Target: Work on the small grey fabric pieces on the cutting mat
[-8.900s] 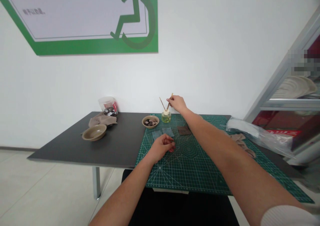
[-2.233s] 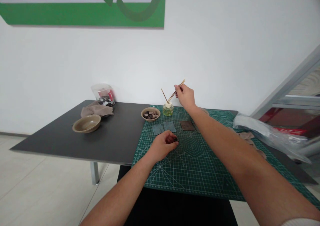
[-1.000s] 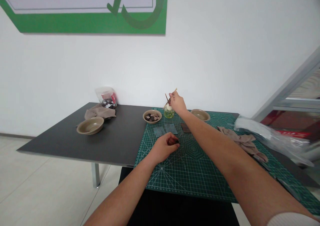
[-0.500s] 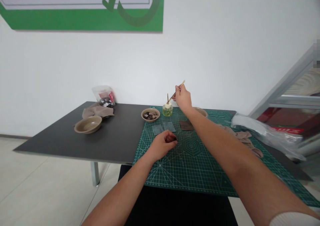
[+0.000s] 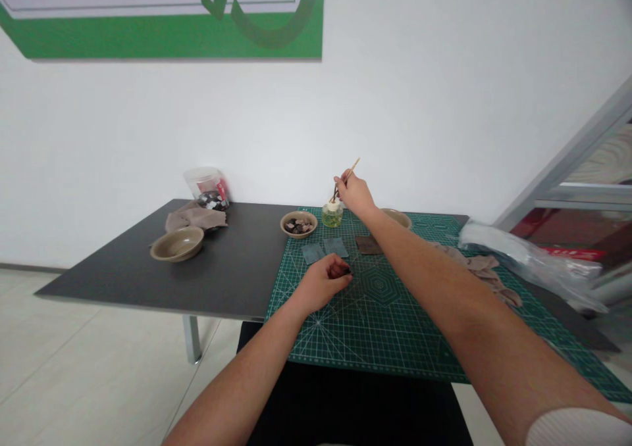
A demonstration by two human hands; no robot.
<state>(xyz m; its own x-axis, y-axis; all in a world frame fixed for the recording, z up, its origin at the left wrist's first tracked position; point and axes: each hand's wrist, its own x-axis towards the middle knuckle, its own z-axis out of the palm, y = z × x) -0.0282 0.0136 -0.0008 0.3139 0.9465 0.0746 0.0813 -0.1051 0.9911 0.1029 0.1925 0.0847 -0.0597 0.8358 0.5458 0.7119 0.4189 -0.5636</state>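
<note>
My right hand (image 5: pixel 356 195) pinches a thin wooden stick (image 5: pixel 354 165) just above a small glass jar (image 5: pixel 332 217) of yellow-green liquid with a pale neck. The stick slants up to the right; another darker stick beside my fingers is partly hidden. My left hand (image 5: pixel 318 284) is closed over the green cutting mat (image 5: pixel 375 341), with a small dark piece (image 5: pixel 347 271) between thumb and fingers. Just beyond it lie two blue-grey squares (image 5: pixel 336 247) and a brown square (image 5: pixel 368 245). A beige bowl (image 5: pixel 298 235) of dark and pinkish pieces stands left of the jar.
On the dark table (image 5: pixel 217 288) at left are another beige bowl (image 5: pixel 176 254), a crumpled brown cloth (image 5: pixel 196 218) and a clear container (image 5: pixel 207 186). Behind my right forearm a third bowl (image 5: pixel 397 217) shows partly. A second cloth (image 5: pixel 486 272) and plastic wrap (image 5: pixel 528 262) lie at right.
My right hand stays at the jar, shifting the stick slightly; the other stick, leaning left earlier, now stands close to my fingers. My left hand keeps its grip. The view shifts a little.
</note>
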